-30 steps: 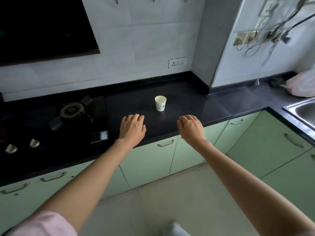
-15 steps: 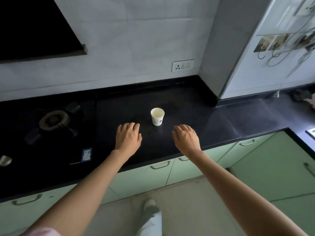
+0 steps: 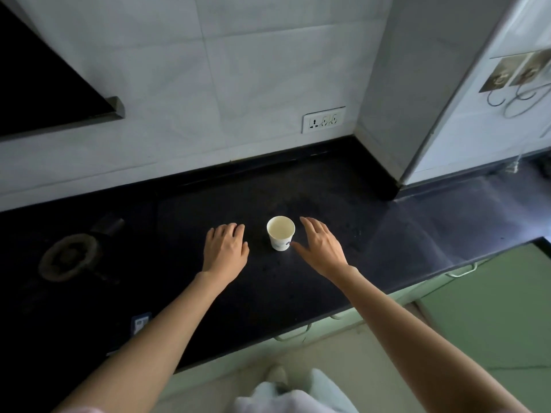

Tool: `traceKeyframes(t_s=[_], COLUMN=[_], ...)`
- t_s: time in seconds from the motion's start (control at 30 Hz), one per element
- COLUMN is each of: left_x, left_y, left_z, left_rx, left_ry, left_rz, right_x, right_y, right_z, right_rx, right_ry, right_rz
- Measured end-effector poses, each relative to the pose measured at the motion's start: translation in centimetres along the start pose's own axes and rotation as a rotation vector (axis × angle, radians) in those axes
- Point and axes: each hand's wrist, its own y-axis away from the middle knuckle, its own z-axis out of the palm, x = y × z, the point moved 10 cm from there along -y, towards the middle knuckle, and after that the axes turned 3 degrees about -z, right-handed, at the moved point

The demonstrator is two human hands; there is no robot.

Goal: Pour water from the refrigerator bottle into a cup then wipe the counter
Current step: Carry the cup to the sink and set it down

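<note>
Nearest the camera, pale trouser legs (image 3: 298,394) and a foot are cut off by the lower frame edge. Above them run the green cabinet fronts (image 3: 492,317) below the front edge of the black worktop (image 3: 268,293).

Both forearms extend over the front edge. The left hand (image 3: 225,248) is palm down with fingers relaxed and slightly bent, holding nothing; whether it rests on the worktop or hovers above it cannot be told. The right hand (image 3: 320,248) is spread, fingers extended, thumb pointing toward the cup (image 3: 280,233). The thumb tip is just beside the base of the cup; contact cannot be confirmed.

The cup is a white paper cup with a small blue print, standing upright between the two hands, about midway between the front and rear edges of the worktop. Its interior appears pale; whether it holds liquid cannot be determined.

At the left end of the worktop, the gas burner (image 3: 68,257) is dim and hard to resolve. On the tiled wall behind the rear edge sits a socket plate (image 3: 324,119). The dark hood (image 3: 44,84) is cut off at upper left.
</note>
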Motion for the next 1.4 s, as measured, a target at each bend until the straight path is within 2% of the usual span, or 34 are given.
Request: traceKeyframes(t_s=[0.17,0.3,0.67,0.93,1.07,1.23,1.4], left_x=[-0.5,-1.0,-1.4,-0.4,0.5,3.4,9.5], left_y=[-1.1,-1.2,-0.7,-1.0,-1.6,-2.6,-2.6], left_z=[1.5,2.9,5.1,6.0,6.3,7.3,8.0], left_rx=[-0.009,-0.061,-0.112,-0.138,-0.199,-0.372,-0.585], left_ry=[0.032,0.043,0.072,0.256,0.477,1.015,1.450], left_rz=[-0.030,-0.098,-0.189,-0.210,-0.266,-0.454,-0.563], right_x=[0.9,2.7,3.7,3.8,3.7,4.9,7.7], right_y=[-1.8,-2.6,-4.5,-4.4,-4.5,-3.4,-0.3], right_z=[2.8,5.3,8.3,7.4,5.4,1.3,-2.6], right_rx=[-0.079,-0.129,-0.025,0.038,0.095,0.202,0.321], right_ry=[-0.053,-0.256,-0.643,-0.726,-0.741,-0.726,-0.733], right_rz=[0.036,0.177,0.217,0.246,0.246,0.276,0.343])
